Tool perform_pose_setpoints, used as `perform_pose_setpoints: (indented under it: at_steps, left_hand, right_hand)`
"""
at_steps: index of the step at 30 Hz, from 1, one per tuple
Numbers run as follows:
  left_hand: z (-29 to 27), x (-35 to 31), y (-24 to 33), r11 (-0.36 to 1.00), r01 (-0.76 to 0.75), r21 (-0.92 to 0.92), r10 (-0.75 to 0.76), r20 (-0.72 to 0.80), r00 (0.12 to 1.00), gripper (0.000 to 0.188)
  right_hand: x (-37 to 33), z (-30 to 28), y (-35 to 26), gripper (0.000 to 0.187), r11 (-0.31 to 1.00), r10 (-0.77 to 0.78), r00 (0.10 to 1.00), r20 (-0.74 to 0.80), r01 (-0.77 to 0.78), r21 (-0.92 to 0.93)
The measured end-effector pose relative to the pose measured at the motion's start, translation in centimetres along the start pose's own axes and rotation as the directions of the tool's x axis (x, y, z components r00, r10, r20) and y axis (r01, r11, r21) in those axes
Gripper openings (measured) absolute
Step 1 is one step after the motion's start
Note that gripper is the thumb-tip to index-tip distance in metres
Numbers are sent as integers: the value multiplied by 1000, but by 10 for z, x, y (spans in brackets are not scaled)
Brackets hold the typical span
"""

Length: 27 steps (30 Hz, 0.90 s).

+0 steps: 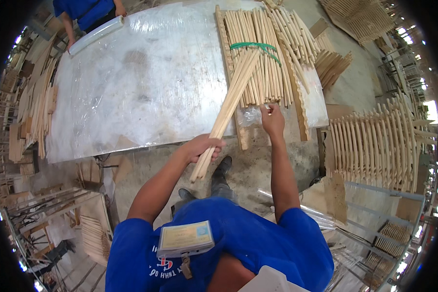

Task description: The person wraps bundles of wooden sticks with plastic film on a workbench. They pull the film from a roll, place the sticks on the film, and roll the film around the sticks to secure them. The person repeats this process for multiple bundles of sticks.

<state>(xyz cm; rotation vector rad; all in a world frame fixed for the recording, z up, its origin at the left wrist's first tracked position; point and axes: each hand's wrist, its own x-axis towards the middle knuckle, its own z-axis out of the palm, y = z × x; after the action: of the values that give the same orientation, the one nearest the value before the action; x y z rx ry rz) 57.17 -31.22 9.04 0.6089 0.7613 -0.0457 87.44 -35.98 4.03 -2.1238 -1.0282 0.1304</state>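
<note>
Several long pale wooden sticks [227, 109] are gripped together in my left hand [204, 147], fingers wrapped round their near end. They slant up and right, their far ends resting over a larger bundle of wooden sticks [252, 31] on the table. A green strap [253, 45] crosses that bundle. At the bundle's near edge, my right hand [273, 119] has its fingers closed at the end of a stick; the fingertips partly hide it. Wavy-edged wooden strips [298, 104] flank the bundle on both sides.
Clear plastic film covers the table [146, 92]. Across it, a person in blue [90, 12] stands by a roll of film [96, 35]. More loose sticks [297, 36] lie right of the bundle. Stacked wooden rods [372, 141] stand at right, a metal rack [58, 209] at lower left.
</note>
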Motion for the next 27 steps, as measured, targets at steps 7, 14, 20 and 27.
perform_pose_setpoints:
  at_steps: [7, 14, 20, 27]
  left_hand:
    - [-56, -95, -83, 989, -12, 150, -14, 169, 985, 28]
    - [-99, -153, -134, 971, -194, 137, 170, 170, 971, 37]
    - [-88, -157, -102, 939, -318, 128, 300, 142, 943, 59]
    - [-89, -203, -62, 762, -592, 261, 546, 233, 805, 52]
  right_hand:
    - [-38, -54, 8, 30, 909, 323, 849, 419, -401, 113]
    - [-307, -63, -79, 29, 716, 51, 433, 900, -644, 269]
    - [-369, 0, -191, 36, 821, -167, 321, 932, -479, 311]
    - [-222, -13, -237, 62, 910, -258, 445, 858, -186, 370]
